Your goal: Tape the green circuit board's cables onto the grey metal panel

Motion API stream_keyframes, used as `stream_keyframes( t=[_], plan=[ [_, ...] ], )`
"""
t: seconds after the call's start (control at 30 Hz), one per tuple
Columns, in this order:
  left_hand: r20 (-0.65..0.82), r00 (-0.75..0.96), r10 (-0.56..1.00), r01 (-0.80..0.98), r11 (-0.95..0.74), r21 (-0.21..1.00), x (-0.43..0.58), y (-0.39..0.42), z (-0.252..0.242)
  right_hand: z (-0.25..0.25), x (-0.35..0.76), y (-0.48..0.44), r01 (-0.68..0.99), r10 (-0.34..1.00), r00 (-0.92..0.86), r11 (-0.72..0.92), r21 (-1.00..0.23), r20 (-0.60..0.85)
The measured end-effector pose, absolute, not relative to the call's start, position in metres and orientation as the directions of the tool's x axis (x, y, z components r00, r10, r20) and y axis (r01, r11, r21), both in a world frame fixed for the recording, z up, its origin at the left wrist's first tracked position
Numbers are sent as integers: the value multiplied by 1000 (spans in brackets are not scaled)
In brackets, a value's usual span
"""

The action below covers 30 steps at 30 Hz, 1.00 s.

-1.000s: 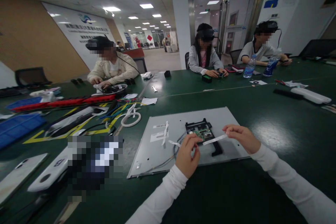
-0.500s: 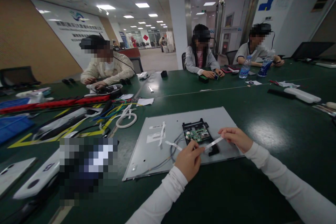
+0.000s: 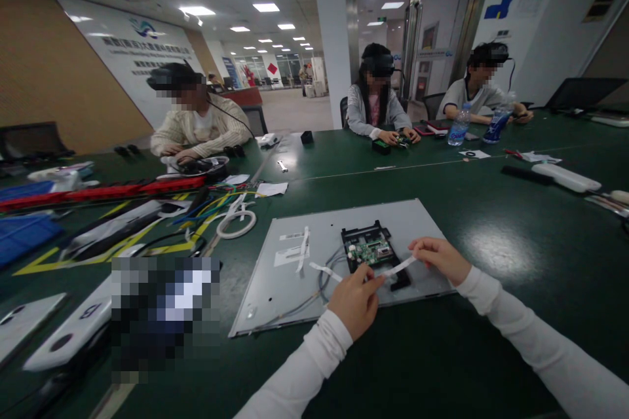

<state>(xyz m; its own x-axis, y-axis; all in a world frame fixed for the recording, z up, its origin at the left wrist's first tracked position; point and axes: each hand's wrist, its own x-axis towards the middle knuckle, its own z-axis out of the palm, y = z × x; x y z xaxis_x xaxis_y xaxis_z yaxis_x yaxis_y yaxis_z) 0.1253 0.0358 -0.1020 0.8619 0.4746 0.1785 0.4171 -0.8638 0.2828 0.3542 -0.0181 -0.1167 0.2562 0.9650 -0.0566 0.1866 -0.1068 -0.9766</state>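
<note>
A short strip of white tape (image 3: pixel 399 266) runs between my two hands above the flat grey metal panel (image 3: pixel 393 209). My left hand (image 3: pixel 354 301) has its fingers closed at the strip's left end, low over the panel's front part. At the other end, the thumb and forefinger of my right hand (image 3: pixel 439 256) pinch the tape near the panel's right edge. Just behind the strip, a black plastic frame (image 3: pixel 364 234) with a green circuit board (image 3: pixel 368 252) lies on the panel. Thin grey cables (image 3: pixel 320 285) curve beside my left hand; another white tape strip (image 3: pixel 303 249) lies farther left.
To the left lie a coiled white cable (image 3: pixel 236 224), a blue tray (image 3: pixel 29 236), a red strip (image 3: pixel 108 193) and white devices (image 3: pixel 69 334). Three people sit across the green table. Two plastic bottles (image 3: pixel 459 126) stand at the back right.
The tape between my hands looks slightly more slack and curved. Both hands keep nearly the same place, and the panel lies still.
</note>
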Motion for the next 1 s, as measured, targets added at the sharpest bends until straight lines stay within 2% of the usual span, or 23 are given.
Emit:
stream_keyframes(
  t=[0.27,0.57,0.8,1.0],
  plan=[
    [182,858,481,428,-864,266,125,35,-104,-123,356,-17,358,959,280,-65,-931,41],
    [159,866,473,431,-870,240,126,34,-99,-118,352,-20,650,929,270,18,-760,253],
    [157,870,467,426,-873,239,126,34,-99,-117,352,-21,703,922,272,6,-712,276],
    [153,873,463,425,-876,228,126,34,-99,-118,353,-21,681,922,281,3,-732,265]
  ],
)
